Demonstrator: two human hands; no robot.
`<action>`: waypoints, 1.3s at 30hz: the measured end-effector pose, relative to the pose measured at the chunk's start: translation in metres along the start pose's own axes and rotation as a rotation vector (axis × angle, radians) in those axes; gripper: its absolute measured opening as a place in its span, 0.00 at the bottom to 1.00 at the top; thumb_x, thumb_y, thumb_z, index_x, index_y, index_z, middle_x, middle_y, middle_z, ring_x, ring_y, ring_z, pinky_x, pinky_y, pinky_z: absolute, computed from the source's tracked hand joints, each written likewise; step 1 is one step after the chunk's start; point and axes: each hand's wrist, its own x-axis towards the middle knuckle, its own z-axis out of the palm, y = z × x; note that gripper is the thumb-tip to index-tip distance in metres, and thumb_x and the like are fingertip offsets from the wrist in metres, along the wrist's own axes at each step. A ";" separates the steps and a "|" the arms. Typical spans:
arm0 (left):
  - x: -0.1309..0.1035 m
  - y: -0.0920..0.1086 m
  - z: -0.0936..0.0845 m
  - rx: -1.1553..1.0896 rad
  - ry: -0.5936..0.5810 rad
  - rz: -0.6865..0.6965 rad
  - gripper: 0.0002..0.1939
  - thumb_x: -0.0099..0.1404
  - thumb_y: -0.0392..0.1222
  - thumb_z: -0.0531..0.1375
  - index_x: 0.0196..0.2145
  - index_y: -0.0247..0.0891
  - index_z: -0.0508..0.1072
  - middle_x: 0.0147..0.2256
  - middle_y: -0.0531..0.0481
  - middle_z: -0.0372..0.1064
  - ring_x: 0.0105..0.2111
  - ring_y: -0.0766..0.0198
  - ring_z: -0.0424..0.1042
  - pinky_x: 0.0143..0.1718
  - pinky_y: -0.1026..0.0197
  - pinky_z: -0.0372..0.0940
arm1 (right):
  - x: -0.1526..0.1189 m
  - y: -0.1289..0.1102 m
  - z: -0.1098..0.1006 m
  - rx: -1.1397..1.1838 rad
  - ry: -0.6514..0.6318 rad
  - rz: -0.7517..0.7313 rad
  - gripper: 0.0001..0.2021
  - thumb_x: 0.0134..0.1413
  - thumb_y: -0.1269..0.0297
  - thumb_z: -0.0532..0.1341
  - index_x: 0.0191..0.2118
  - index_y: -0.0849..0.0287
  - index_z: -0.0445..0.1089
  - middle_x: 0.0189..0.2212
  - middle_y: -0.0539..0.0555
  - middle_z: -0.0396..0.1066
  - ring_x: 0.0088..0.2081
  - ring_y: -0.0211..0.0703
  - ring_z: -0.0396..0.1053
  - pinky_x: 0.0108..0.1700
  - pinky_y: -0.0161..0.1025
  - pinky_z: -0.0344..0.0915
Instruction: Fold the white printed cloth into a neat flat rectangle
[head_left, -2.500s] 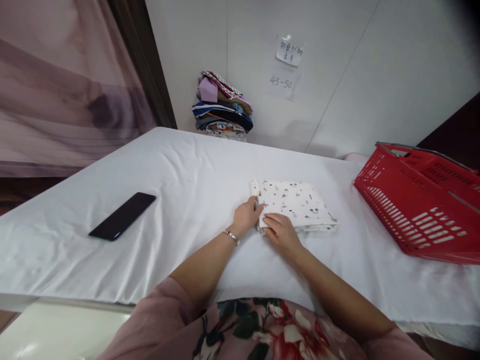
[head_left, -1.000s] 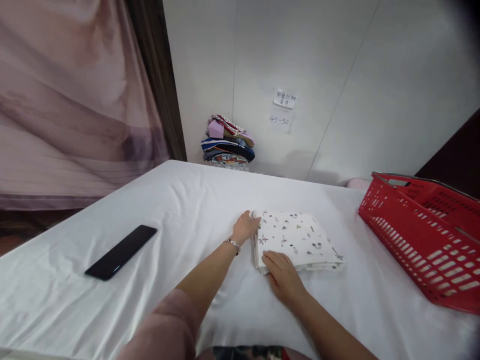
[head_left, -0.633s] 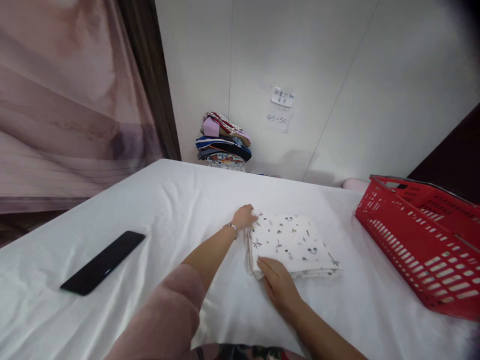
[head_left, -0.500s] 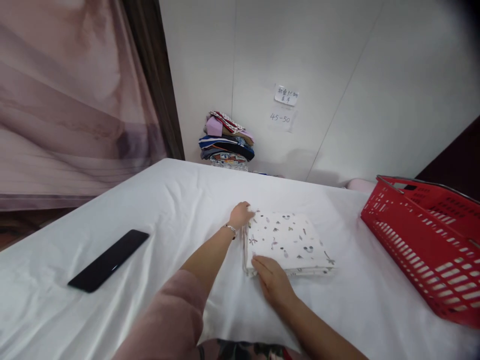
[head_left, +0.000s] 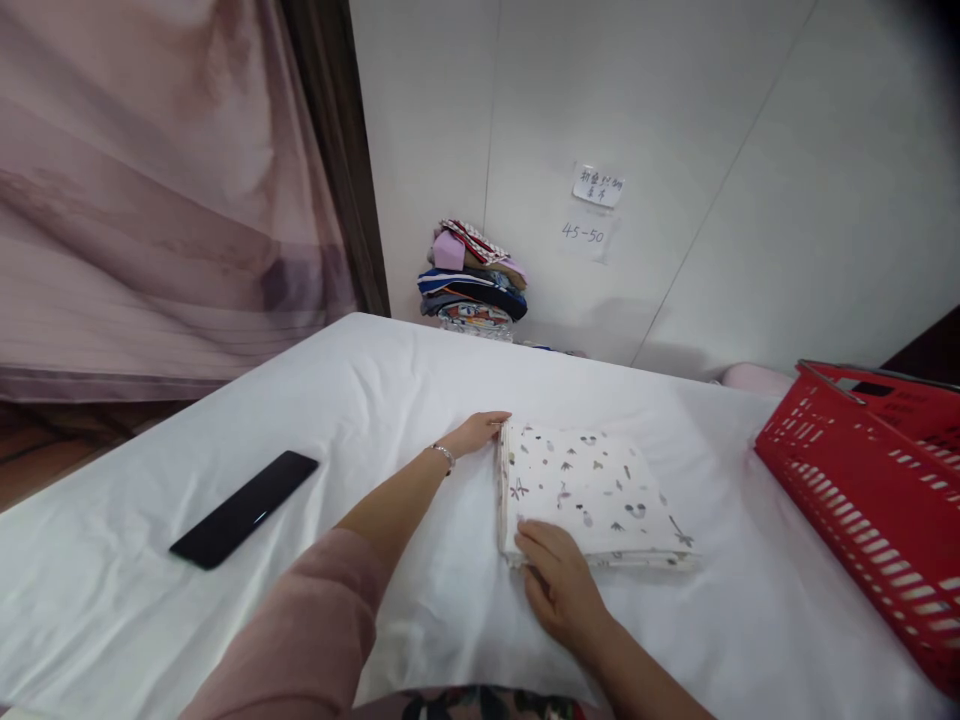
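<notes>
A folded white cloth printed with small leaves, starfish and other motifs lies flat in front of me, its layers showing along the left and near edges. My left hand, with a bracelet at the wrist, is at the cloth's far left corner, fingers closed at its edge; their tips are partly hidden. At the near left corner, my right hand has its fingers on the top layer and its thumb against the near edge, gripping that corner.
A white sheet covers the table. On the left lies a black phone-like slab; at right stands a red plastic basket. Behind the table is a pile of folded fabrics. Paper notes hang on the wall; a pink curtain hangs left.
My left hand has shifted slightly outward at the far corner, showing more of the cloth's top there. The right thumb has dropped to the near edge. The whole view has shifted a little.
</notes>
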 end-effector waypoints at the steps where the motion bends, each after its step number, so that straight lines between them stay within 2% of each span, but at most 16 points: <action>1: 0.002 -0.001 0.000 -0.001 -0.010 0.021 0.22 0.60 0.35 0.50 0.52 0.37 0.68 0.47 0.48 0.70 0.40 0.64 0.70 0.44 0.62 0.63 | 0.000 0.000 0.000 -0.004 -0.007 0.005 0.22 0.50 0.74 0.54 0.53 0.58 0.62 0.49 0.60 0.66 0.51 0.49 0.63 0.51 0.52 0.64; 5: 0.010 -0.005 -0.001 0.100 -0.026 0.078 0.21 0.58 0.34 0.51 0.48 0.42 0.71 0.49 0.51 0.68 0.46 0.64 0.68 0.47 0.65 0.60 | -0.001 0.001 0.002 -0.021 -0.015 0.015 0.22 0.51 0.74 0.53 0.53 0.57 0.61 0.49 0.60 0.66 0.51 0.49 0.63 0.51 0.52 0.64; 7: 0.012 -0.003 -0.003 0.155 -0.038 0.082 0.21 0.57 0.33 0.51 0.46 0.43 0.73 0.47 0.52 0.70 0.46 0.63 0.68 0.47 0.65 0.61 | -0.002 0.002 0.003 -0.028 -0.012 0.013 0.22 0.51 0.74 0.53 0.53 0.57 0.61 0.50 0.59 0.66 0.52 0.49 0.63 0.51 0.52 0.64; 12: 0.012 0.004 -0.011 0.140 -0.083 -0.007 0.20 0.56 0.35 0.51 0.44 0.44 0.75 0.40 0.52 0.73 0.39 0.63 0.70 0.36 0.66 0.64 | -0.003 0.003 0.005 -0.042 -0.015 0.017 0.21 0.52 0.74 0.53 0.53 0.57 0.62 0.50 0.59 0.66 0.52 0.49 0.62 0.52 0.51 0.64; 17: 0.012 0.014 -0.020 0.153 -0.142 -0.010 0.18 0.54 0.39 0.55 0.42 0.44 0.76 0.41 0.52 0.73 0.39 0.61 0.70 0.32 0.67 0.63 | -0.003 0.002 0.004 -0.043 -0.038 0.024 0.21 0.52 0.74 0.53 0.54 0.58 0.60 0.50 0.60 0.66 0.52 0.49 0.62 0.51 0.52 0.64; 21: 0.013 0.019 -0.022 0.334 -0.155 0.021 0.18 0.53 0.38 0.57 0.42 0.47 0.76 0.42 0.53 0.73 0.38 0.60 0.70 0.34 0.66 0.62 | -0.002 0.001 0.003 -0.038 -0.029 0.026 0.21 0.52 0.74 0.53 0.53 0.57 0.61 0.50 0.60 0.66 0.52 0.49 0.63 0.51 0.52 0.63; 28: 0.015 0.016 -0.022 0.488 -0.130 0.124 0.18 0.55 0.36 0.58 0.42 0.49 0.75 0.43 0.54 0.73 0.44 0.60 0.69 0.46 0.63 0.59 | -0.002 0.002 0.004 -0.036 -0.002 0.031 0.21 0.51 0.74 0.54 0.52 0.56 0.63 0.49 0.58 0.67 0.51 0.47 0.64 0.51 0.49 0.65; 35: 0.013 0.010 -0.017 0.658 -0.140 0.384 0.15 0.60 0.36 0.53 0.42 0.49 0.73 0.45 0.52 0.70 0.46 0.60 0.65 0.49 0.60 0.56 | -0.002 0.003 0.005 -0.036 -0.012 0.045 0.22 0.51 0.74 0.54 0.53 0.56 0.62 0.50 0.58 0.66 0.51 0.49 0.63 0.51 0.51 0.64; 39: 0.011 0.006 -0.015 0.633 -0.089 0.345 0.11 0.60 0.38 0.54 0.39 0.44 0.73 0.43 0.46 0.70 0.46 0.59 0.64 0.47 0.60 0.58 | -0.002 0.002 0.005 -0.042 -0.012 0.040 0.22 0.51 0.74 0.53 0.53 0.56 0.62 0.49 0.59 0.67 0.51 0.49 0.63 0.50 0.52 0.64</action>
